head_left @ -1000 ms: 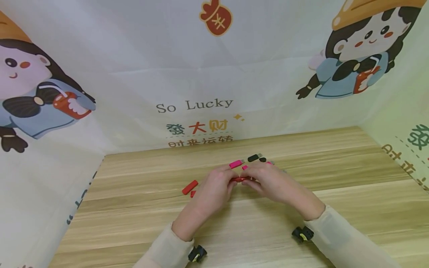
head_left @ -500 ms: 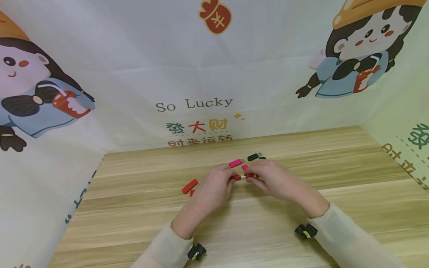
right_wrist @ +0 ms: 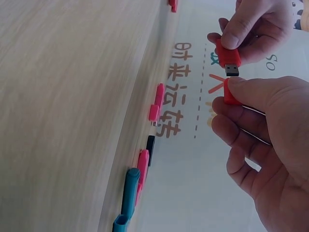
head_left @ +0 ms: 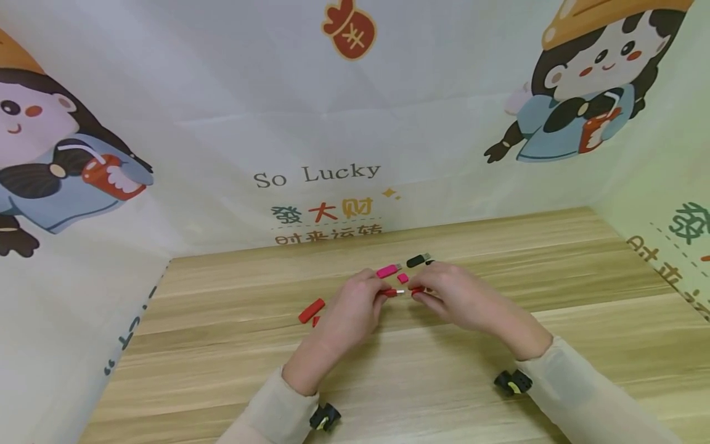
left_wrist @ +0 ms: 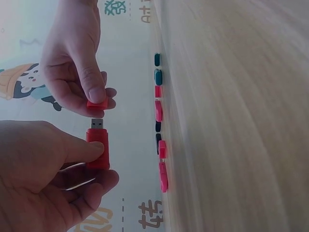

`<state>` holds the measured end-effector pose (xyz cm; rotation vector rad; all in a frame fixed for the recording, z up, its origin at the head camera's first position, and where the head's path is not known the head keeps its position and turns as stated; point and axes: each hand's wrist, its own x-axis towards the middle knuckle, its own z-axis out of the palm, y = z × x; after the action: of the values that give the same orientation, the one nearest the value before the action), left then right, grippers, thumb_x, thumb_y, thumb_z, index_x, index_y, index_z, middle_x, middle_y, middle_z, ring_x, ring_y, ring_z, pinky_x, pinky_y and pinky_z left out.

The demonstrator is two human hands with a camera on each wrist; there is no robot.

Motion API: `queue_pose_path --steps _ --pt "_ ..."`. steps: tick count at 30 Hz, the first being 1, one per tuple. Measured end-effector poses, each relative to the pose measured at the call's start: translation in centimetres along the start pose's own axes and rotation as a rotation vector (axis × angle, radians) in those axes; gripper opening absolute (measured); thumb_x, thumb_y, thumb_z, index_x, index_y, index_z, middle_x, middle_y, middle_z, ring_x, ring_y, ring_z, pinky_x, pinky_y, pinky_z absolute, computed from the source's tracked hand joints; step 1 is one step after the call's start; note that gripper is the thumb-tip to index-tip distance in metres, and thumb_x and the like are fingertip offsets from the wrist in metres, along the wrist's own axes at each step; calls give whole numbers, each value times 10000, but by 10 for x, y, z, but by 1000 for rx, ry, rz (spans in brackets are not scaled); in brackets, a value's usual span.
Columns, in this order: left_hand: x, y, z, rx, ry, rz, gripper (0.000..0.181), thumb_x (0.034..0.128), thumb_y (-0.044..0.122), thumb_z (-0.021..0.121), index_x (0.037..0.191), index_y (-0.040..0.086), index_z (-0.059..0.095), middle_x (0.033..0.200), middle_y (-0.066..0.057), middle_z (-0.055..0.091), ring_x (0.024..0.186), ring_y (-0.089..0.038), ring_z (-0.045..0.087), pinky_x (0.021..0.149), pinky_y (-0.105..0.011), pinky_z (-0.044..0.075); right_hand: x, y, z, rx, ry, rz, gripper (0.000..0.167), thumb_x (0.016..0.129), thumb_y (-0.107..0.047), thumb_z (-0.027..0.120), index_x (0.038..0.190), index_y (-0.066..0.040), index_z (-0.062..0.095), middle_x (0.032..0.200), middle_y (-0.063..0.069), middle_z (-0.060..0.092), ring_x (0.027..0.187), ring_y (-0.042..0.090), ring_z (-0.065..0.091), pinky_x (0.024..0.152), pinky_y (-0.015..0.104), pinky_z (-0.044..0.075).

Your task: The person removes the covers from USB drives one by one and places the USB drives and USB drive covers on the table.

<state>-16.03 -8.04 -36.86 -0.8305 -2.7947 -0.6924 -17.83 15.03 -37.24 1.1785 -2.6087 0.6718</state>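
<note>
My left hand pinches a red USB stick between thumb and fingers, its metal plug bare and aimed at the other hand. My right hand pinches a small red cap just off the end of that plug. A narrow gap parts cap and plug in both wrist views. Both pieces are held above the wooden table. Left of my left hand lies another red USB stick, with a small red piece partly hidden beside my wrist.
Beyond the hands lie a pink USB stick, a pink cap and a black USB stick. Teal pieces and more pink ones show in the right wrist view. A printed cloth walls the table's back and sides.
My right hand has moved right with the red cap, drawing it off the USB stick and baring the metal plug. My left hand has stayed nearly in place.
</note>
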Motion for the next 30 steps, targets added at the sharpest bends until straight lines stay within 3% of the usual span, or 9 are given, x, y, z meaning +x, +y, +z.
queue_pose_path --steps 10,19,24,30 --pt "2 0 -1 26 14 -2 58 1002 59 738 1030 35 783 947 -36 602 851 -175 592 765 -307 573 -5 2 -3 -22 4 5 88 980 -75 772 1066 -62 783 1021 -5 753 934 157 702 823 371 603" --pt "6 0 -4 20 6 -12 41 999 76 751 988 39 763 940 -32 635 852 -177 604 761 -310 565 -10 3 -7 -43 21 2 79 977 -86 780 1055 -73 784 1001 -20 725 926 148 678 807 348 597" --pt "10 -1 -1 3 -3 -55 35 989 79 766 1016 57 763 947 -21 660 839 -154 598 751 -294 552 -13 4 -9 -62 28 -3 74 979 -92 778 1051 -74 785 1014 -15 717 945 157 675 825 358 596" --pt "15 -3 6 -16 -22 -119 59 1002 116 759 1045 77 760 1006 -38 715 917 -185 652 840 -351 573 -15 4 -11 -62 33 -5 78 972 -88 788 1048 -71 785 1037 -7 725 958 158 685 833 350 602"
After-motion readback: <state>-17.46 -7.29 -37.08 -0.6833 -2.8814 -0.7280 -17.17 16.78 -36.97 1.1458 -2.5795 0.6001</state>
